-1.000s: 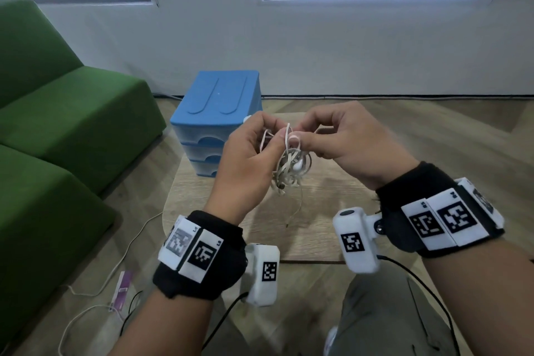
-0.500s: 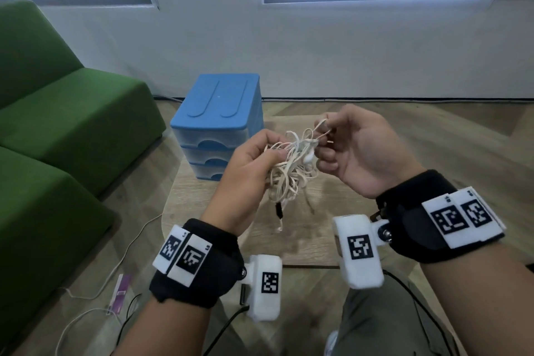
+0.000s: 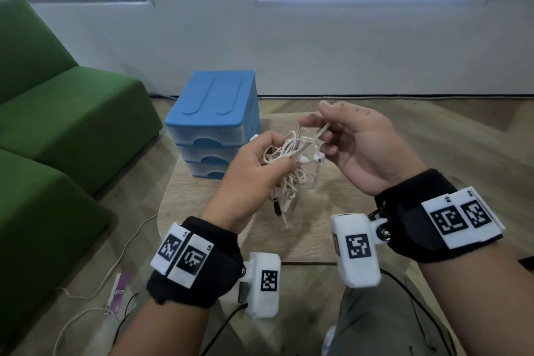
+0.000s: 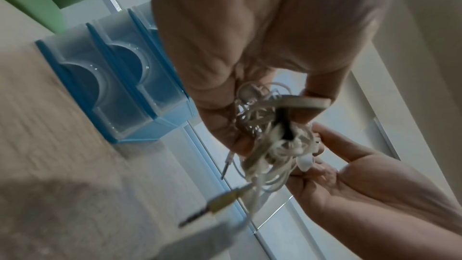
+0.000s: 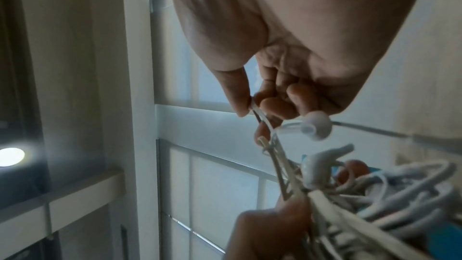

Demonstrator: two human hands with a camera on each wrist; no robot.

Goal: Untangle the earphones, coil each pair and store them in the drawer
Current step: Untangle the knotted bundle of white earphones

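A tangled bundle of white earphones hangs in the air between both hands, above the wooden table. My left hand grips the bundle from the left, fingers curled round the cords. My right hand pinches one cord between thumb and forefinger and holds it up and to the right. Two earbuds dangle just under the right fingers, also seen close up as white earbuds. Jack plugs hang below the bundle. The blue drawer unit stands behind the left hand, all drawers closed.
A green sofa fills the left side. On the floor by it lie a white cable and a small purple packet. A white wall with windows stands behind the table. My knee shows below the table edge.
My hands have drawn apart. The right hand turned palm up and pulled a cord up and to the right, loosening the bundle; two earbuds have come free and dangle.
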